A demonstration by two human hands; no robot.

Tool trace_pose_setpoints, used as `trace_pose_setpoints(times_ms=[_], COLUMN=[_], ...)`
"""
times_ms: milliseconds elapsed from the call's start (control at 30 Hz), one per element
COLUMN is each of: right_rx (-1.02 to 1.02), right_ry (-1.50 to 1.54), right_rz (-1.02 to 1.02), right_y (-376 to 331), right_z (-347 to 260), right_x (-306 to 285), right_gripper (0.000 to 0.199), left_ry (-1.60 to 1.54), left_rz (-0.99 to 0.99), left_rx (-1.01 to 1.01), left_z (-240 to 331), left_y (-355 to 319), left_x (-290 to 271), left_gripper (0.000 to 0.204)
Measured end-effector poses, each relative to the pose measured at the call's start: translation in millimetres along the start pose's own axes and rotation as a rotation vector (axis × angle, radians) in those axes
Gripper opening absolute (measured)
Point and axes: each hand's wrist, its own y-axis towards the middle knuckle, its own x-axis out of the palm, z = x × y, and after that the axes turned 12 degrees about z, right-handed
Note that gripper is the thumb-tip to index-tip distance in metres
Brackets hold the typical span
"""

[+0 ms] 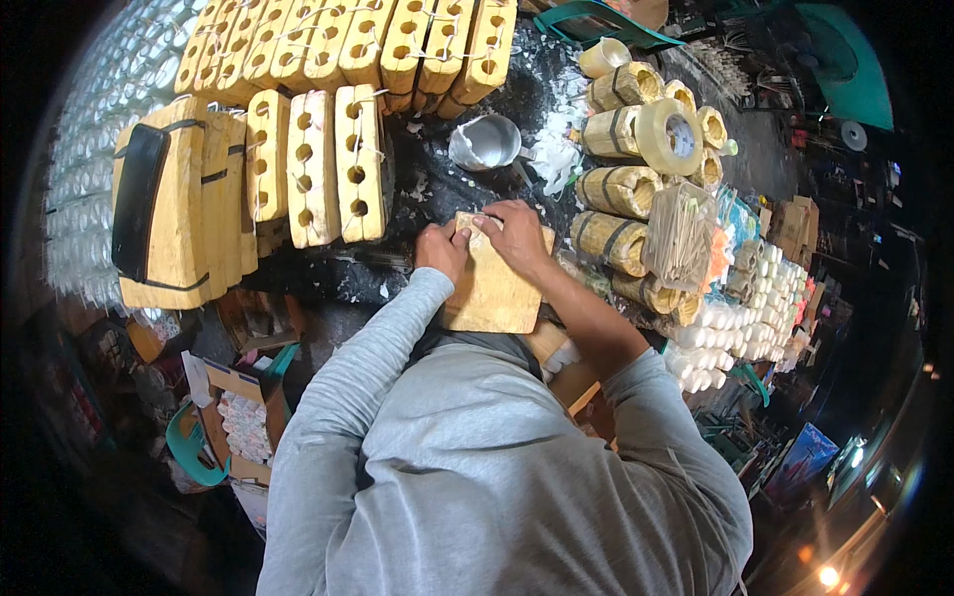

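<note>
My left hand (442,248) and my right hand (515,236) rest together on the far edge of a yellow-brown block (494,295) lying flat on the dark worktop. Both pinch something small and pale at that edge; it is too small to tell what. Grey sleeves cover my forearms, the right one pushed up to the elbow.
Yellow blocks with round holes (313,164) stand in rows ahead and to the left, some tied with string. A metal scoop (484,142) lies beyond my hands. Bundled rolls (616,189), a tape roll (669,134) and small white cylinders (730,318) fill the right side. Cartons (243,417) sit lower left.
</note>
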Motion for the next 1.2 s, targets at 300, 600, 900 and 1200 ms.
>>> trace_pose_setpoints(times_ms=[300,600,900,1200], right_rx=[-0.225,-0.361,-0.386,-0.316], right_ry=[0.012,-0.036,-0.060,-0.281], right_rz=[0.126,0.071,0.077,0.083], right_y=[-13.9,-16.2,-14.1,-47.1], right_z=[1.1,0.0,-1.8,-9.4], right_x=[-4.5,-9.3,-13.1,-28.9], right_gripper=[0.042,0.052,0.049,0.083], left_ry=[0.258,0.161,0.189,0.144], left_rz=[-0.275,-0.257,-0.253,-0.231], left_rx=[0.097,0.094,0.133,0.188], left_z=[9.9,6.0,-12.6,-16.3], left_y=[26.2,21.1,30.1,33.1], left_x=[-9.5,-15.4,-8.3,-10.3], left_gripper=[0.035,0.029,0.038,0.061])
